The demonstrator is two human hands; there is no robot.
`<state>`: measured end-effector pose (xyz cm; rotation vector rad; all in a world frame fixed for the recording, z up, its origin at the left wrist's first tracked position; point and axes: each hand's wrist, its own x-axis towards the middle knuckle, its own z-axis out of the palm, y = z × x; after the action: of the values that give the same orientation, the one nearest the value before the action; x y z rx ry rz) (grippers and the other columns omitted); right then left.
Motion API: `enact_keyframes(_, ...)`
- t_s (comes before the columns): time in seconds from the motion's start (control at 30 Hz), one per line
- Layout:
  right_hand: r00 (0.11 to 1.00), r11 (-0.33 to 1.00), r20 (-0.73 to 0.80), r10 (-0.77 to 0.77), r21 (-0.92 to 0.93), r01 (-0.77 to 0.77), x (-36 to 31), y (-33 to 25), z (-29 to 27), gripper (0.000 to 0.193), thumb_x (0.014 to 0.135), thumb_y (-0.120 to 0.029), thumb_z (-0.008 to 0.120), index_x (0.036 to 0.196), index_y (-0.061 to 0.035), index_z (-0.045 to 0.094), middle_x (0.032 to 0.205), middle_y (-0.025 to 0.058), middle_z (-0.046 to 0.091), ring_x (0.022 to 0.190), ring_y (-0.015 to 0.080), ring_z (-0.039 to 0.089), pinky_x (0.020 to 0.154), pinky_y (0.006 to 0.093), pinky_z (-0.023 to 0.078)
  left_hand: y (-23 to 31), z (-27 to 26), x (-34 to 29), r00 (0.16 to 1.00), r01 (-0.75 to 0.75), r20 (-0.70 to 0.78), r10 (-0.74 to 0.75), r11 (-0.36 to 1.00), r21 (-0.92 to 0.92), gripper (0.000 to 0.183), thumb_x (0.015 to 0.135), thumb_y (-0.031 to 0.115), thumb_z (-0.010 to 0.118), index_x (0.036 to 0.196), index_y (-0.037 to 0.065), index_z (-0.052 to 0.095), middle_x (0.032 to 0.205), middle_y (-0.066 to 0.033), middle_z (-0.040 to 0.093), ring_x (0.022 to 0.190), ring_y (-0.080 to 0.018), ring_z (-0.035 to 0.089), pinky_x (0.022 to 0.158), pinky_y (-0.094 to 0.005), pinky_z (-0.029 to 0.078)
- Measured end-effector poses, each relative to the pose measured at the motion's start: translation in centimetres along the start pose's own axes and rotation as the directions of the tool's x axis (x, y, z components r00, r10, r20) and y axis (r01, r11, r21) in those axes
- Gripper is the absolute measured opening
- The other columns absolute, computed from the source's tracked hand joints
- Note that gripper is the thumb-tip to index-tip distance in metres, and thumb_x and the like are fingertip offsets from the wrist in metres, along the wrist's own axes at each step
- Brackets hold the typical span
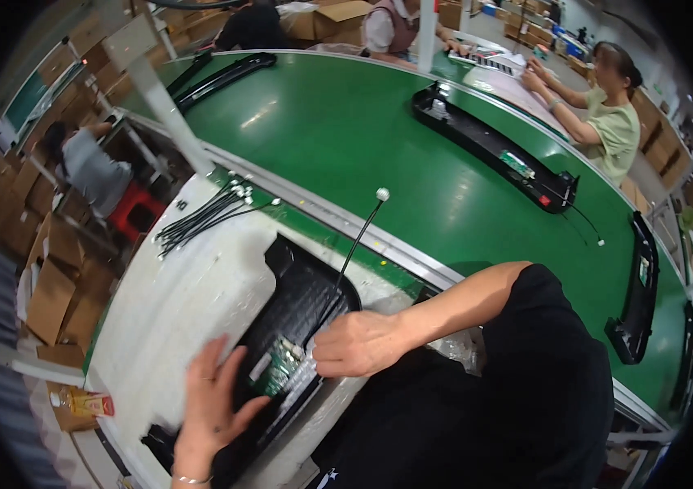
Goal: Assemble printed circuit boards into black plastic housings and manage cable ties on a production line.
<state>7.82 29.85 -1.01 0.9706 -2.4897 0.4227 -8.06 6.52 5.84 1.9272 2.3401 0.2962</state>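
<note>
While two hands (pixel 214 401) (pixel 356 344) flank one circuit board (pixel 279 373), one black housing (pixel 297 277) holds it.

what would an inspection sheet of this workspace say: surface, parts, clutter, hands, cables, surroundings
Surface: white worktop beside a smooth green table with a metal rail
Job's things: long black plastic housing on the worktop; green circuit board inside it
Clutter: small yellow-and-red container at the worktop's left
Hands: left hand spread, blurred, at the housing's left side; right hand bent beside the board, grip unclear
Cables: bundle of black cables with white connectors on the worktop; thin black cable extending past the housing's far edge
Surroundings: other black housings on the green table; person in pale green top; brown cardboard boxes
</note>
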Motion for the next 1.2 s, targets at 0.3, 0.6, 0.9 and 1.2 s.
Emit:
enact_keyframes(0.3, 0.731, 0.641, -0.449, 0.513, -0.366, -0.675, -6.8, 7.7, -10.1, 0.028, 0.071, -0.020, 0.072, 0.074, -0.0045, 0.048, 0.072, 0.0106, 0.051, 0.066, 0.0303, 0.055, 0.053, 0.0404, 0.045, -2.3, -3.6, -0.9, 0.885, 0.180, -0.404, -0.232, 0.970, -0.165, 0.062, 0.078, 0.017, 0.061, 0.135, 0.004, 0.041, 0.137, -0.0154, 0.044, 0.124, -0.0318, 0.043, 0.102, -0.0411, 0.034)
enact_keyframes(0.6, 0.232, 0.038, -0.461, 0.856, -0.393, -0.919, -7.8, 28.3, -9.8, 0.028, 0.073, -0.021, 0.071, 0.090, -0.0016, 0.060, 0.093, 0.0134, 0.065, 0.092, 0.0289, 0.063, 0.076, 0.0394, 0.053, -1.5, 2.0, -2.0, 0.871, 0.293, -0.272, -0.410, 0.877, -0.382, 0.067, 0.071, 0.008, 0.068, 0.133, 0.007, 0.044, 0.135, -0.0133, 0.046, 0.119, -0.0293, 0.047, 0.093, -0.0392, 0.041)
enact_keyframes(0.9, 0.445, 0.482, -0.704, 0.553, -0.166, -0.861, -0.2, 33.6, -1.9, 0.053, 0.075, -0.012, 0.067, 0.123, -0.0046, 0.046, 0.117, 0.0151, 0.052, 0.107, 0.0337, 0.050, 0.091, 0.0417, 0.043, -4.7, 9.7, 1.9, 0.799, 0.340, -0.398, -0.450, 0.885, -0.318, 0.054, 0.074, 0.019, 0.070, 0.121, 0.000, 0.051, 0.125, -0.0190, 0.051, 0.116, -0.0351, 0.047, 0.098, -0.0413, 0.037)
enact_keyframes(1.2, 0.474, 0.652, -0.472, 0.743, 0.354, -0.670, 16.1, 26.9, 9.2, 0.011, 0.075, -0.013, 0.063, 0.082, -0.0056, 0.067, 0.087, 0.0135, 0.064, 0.087, 0.0344, 0.058, 0.076, 0.0452, 0.046, -6.8, 8.9, 4.5, 0.775, 0.328, -0.444, -0.450, 0.887, -0.326, 0.043, 0.075, 0.018, 0.070, 0.113, 0.002, 0.057, 0.119, -0.0141, 0.056, 0.109, -0.0319, 0.050, 0.093, -0.0373, 0.041)
